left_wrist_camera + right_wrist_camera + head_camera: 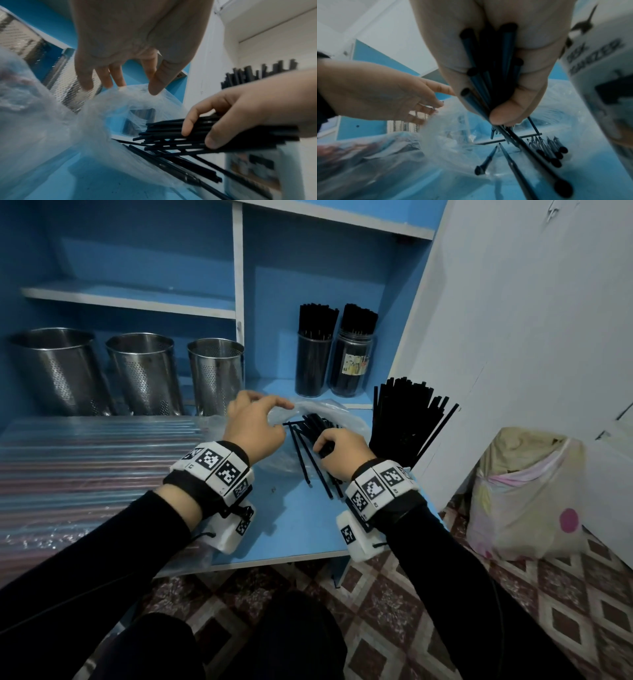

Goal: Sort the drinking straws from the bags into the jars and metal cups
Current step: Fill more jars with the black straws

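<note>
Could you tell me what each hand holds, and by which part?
Right hand grips a bundle of black straws partway along. Left hand has fingers on the clear bag rim; pinching unclear.
</note>
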### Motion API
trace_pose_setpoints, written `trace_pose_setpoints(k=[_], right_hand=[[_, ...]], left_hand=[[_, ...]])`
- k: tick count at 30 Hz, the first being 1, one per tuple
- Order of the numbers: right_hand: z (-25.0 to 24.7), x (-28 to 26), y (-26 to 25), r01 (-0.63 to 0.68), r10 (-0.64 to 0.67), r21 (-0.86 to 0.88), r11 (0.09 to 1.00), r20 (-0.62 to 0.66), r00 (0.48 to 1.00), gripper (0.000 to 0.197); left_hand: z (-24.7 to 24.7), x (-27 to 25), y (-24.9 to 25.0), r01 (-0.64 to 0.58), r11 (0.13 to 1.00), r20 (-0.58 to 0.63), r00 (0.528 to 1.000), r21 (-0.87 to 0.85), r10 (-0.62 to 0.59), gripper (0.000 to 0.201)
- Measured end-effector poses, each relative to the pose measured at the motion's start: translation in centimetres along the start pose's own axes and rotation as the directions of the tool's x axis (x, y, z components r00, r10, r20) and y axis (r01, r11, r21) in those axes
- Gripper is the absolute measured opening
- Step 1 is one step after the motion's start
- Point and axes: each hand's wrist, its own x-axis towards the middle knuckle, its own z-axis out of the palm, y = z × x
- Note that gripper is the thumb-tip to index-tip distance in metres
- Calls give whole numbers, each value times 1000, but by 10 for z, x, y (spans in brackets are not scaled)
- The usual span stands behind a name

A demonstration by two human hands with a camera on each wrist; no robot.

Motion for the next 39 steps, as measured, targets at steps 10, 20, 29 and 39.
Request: trace_pose_setpoints(k=[10, 20, 29, 39], right_hand=[[-28, -42, -2, 80, -89, 106, 991, 78, 993, 26], [-45, -63, -1, 174, -191, 187, 967, 76, 979, 33], [-72, -84, -16, 523, -485, 121, 844, -244, 840, 43], [-64, -72, -52, 675, -514, 130, 727, -548, 660, 21]], left_hand=[[35, -10, 21, -493, 868, 379, 815, 57, 438, 88], [50, -1, 34, -610, 790, 208, 782, 64, 587, 14], [41, -4, 39, -402, 904, 55, 909, -146, 413, 20], [28, -40, 45, -106, 764, 172, 946, -636, 274, 26]])
